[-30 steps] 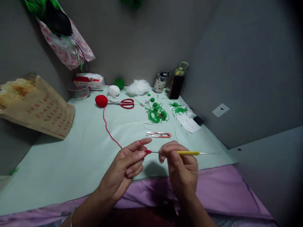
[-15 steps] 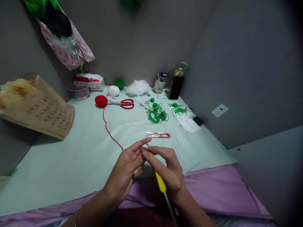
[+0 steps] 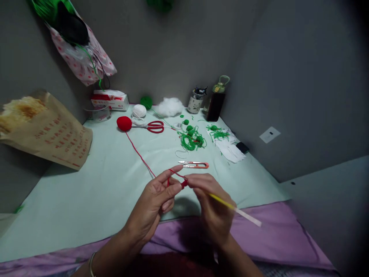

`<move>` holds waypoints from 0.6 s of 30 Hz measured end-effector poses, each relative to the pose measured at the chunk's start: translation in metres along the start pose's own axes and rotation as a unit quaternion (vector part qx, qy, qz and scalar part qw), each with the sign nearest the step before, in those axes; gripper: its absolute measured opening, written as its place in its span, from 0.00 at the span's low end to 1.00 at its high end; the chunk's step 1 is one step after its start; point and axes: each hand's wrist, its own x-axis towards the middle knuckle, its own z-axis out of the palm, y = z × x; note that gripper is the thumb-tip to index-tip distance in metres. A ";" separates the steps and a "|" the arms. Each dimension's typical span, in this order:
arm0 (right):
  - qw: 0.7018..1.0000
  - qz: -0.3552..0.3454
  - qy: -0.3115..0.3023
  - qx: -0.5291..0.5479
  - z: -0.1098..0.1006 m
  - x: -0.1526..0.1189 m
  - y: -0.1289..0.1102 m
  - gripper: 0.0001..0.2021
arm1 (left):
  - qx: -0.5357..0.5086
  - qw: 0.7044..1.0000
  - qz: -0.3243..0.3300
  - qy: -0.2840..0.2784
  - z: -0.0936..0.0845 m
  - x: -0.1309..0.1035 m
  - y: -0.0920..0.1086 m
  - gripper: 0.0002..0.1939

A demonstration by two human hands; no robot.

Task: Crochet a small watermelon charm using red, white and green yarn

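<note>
Between the thumb and fingers of my left hand (image 3: 157, 196) is a small red crochet piece (image 3: 184, 183), mostly covered by the fingertips. Red yarn (image 3: 140, 156) runs from the red yarn ball (image 3: 124, 123) and passes over my stretched left index finger. My right hand (image 3: 216, 206) is closed round a crochet hook (image 3: 220, 200) with a yellow handle, its pale end sticking out to the lower right. The hook's tip is hidden at the red piece. Just beyond the fingertips lie thread snips (image 3: 196, 165) with an orange handle.
Red-handled scissors (image 3: 155, 127), a white yarn ball (image 3: 139, 111) and a green yarn ball (image 3: 146, 102) lie farther back. Green yarn pieces (image 3: 188, 142) are spread right of centre. A bottle (image 3: 216, 104) stands by the wall; a paper bag (image 3: 63, 134) is at left.
My right hand has moved slightly right and turned, swinging the hook's rear end from pointing down to the lower right. The red piece now shows at the left fingertips.
</note>
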 end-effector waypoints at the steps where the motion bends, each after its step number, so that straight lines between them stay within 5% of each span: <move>1: 0.997 0.048 0.001 0.055 -0.001 0.002 0.001 0.11 | 0.005 1.000 -0.001 -0.003 0.000 0.000 0.002 0.23; 4: 0.975 0.141 -0.005 0.172 -0.005 0.008 0.001 0.10 | 0.023 1.000 0.005 -0.003 -0.001 -0.002 0.008 0.21; 6: 0.978 0.136 -0.014 0.158 -0.008 0.009 -0.002 0.11 | 0.041 0.999 0.020 0.003 -0.001 -0.003 0.009 0.21; 9: 0.998 0.014 -0.056 0.004 -0.009 0.007 -0.007 0.12 | 0.073 0.996 0.056 0.016 -0.002 -0.005 0.004 0.23; 13: 0.966 -0.147 -0.104 -0.184 -0.008 0.001 -0.010 0.15 | 0.026 0.999 0.036 0.009 -0.004 -0.003 -0.002 0.26; 18: 1.000 0.004 0.008 -0.006 -0.006 0.001 -0.006 0.13 | -0.051 0.998 -0.034 -0.017 -0.004 -0.001 0.002 0.18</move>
